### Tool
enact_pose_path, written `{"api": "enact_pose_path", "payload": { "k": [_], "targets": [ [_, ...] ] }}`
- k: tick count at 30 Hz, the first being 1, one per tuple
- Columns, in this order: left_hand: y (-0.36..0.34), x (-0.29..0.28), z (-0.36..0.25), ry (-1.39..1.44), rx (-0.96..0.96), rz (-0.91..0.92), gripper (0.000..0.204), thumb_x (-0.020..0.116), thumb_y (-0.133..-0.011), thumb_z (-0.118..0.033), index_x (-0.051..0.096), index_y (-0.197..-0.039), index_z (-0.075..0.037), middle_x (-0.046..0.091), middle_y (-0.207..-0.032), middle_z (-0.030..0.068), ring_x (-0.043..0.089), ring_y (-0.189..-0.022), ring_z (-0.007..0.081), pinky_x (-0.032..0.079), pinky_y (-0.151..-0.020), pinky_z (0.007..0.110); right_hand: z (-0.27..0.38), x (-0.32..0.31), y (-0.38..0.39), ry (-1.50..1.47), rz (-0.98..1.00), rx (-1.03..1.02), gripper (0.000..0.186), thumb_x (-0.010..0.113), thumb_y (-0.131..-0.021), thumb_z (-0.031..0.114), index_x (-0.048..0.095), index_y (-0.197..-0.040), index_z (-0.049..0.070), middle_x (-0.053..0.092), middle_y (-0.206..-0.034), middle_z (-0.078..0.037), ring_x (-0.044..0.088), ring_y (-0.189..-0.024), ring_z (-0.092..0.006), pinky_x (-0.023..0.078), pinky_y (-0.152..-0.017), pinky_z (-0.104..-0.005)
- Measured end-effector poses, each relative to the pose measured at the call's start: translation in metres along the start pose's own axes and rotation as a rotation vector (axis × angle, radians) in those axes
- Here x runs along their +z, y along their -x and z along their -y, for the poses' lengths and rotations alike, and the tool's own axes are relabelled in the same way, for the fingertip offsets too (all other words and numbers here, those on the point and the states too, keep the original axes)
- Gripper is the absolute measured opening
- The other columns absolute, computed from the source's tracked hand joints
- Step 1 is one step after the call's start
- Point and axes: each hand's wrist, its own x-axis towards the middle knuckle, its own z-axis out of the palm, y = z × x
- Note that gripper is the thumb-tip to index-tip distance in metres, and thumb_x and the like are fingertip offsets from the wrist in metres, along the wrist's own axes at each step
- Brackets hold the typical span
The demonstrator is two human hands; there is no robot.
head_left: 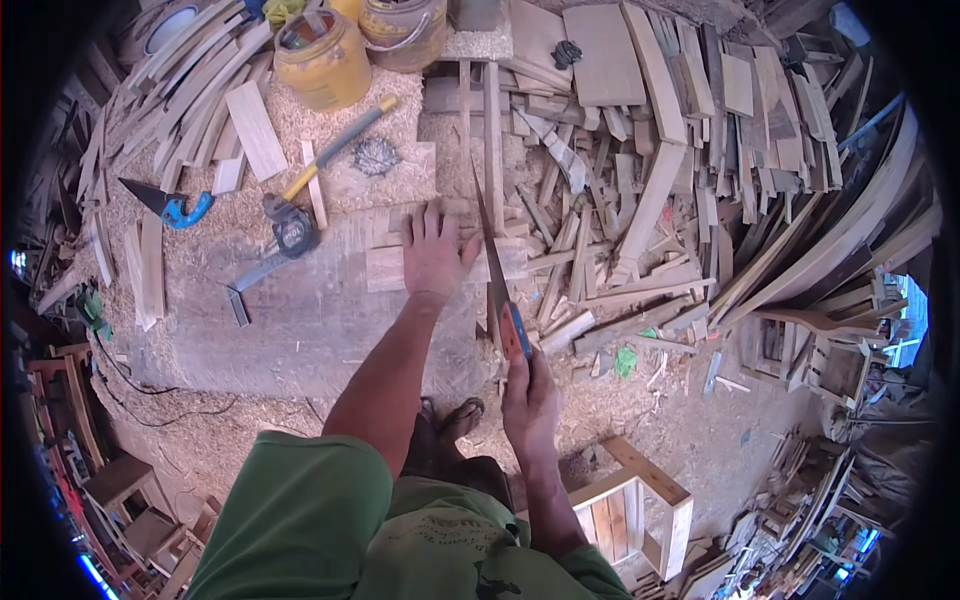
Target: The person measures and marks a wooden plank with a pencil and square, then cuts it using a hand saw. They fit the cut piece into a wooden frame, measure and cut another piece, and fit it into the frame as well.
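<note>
My left hand (432, 258) lies flat with its fingers spread on a pale wooden board (386, 270) near the workbench's right edge. In my right hand (530, 405) is a handsaw (494, 262), gripped by its orange and blue handle. The saw's long blade points away from me and crosses the board to the right of my left hand. Past the blade, the board's right end (514, 258) sticks out. Whether the teeth have cut into the wood cannot be made out.
On the sawdust-strewn workbench (330, 340) lie a tape measure (294, 232), a tool with a grey and yellow handle (345, 143) and a blue-handled saw (168, 204). Yellow buckets (322, 65) stand at the back. Wood offcuts (575, 235) heap up on the right; a wooden frame (640, 505) stands near me.
</note>
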Motion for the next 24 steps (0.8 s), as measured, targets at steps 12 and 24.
{"api": "enact_pose_path", "payload": {
  "k": [12,24],
  "targets": [
    [-0.002,0.006,-0.006,-0.006,0.037,-0.055,0.054,0.069,-0.104,-0.052,0.07,-0.132,-0.006,0.057,-0.158,0.0211,0.048,-0.15,0.0432,0.032,-0.13,0.064,0.021,0.024,-0.044,0.07,-0.095,-0.119,0.034,0.056,-0.119,0.032,0.069,-0.117,0.0,0.069,-0.083,-0.029,0.073,-0.08,-0.0528,0.052,-0.066,-0.0552],
    [0.004,0.007,-0.005,0.006,0.057,-0.062,0.052,0.07,-0.103,-0.05,0.07,-0.128,-0.004,0.059,-0.155,0.0188,0.049,-0.149,0.0419,0.034,-0.128,0.062,0.021,-0.014,0.065,0.116,-0.106,0.006,0.033,0.057,-0.118,0.029,0.07,-0.13,0.001,0.074,-0.082,-0.027,0.078,-0.077,-0.0471,0.057,-0.066,-0.0526]
  ]
}}
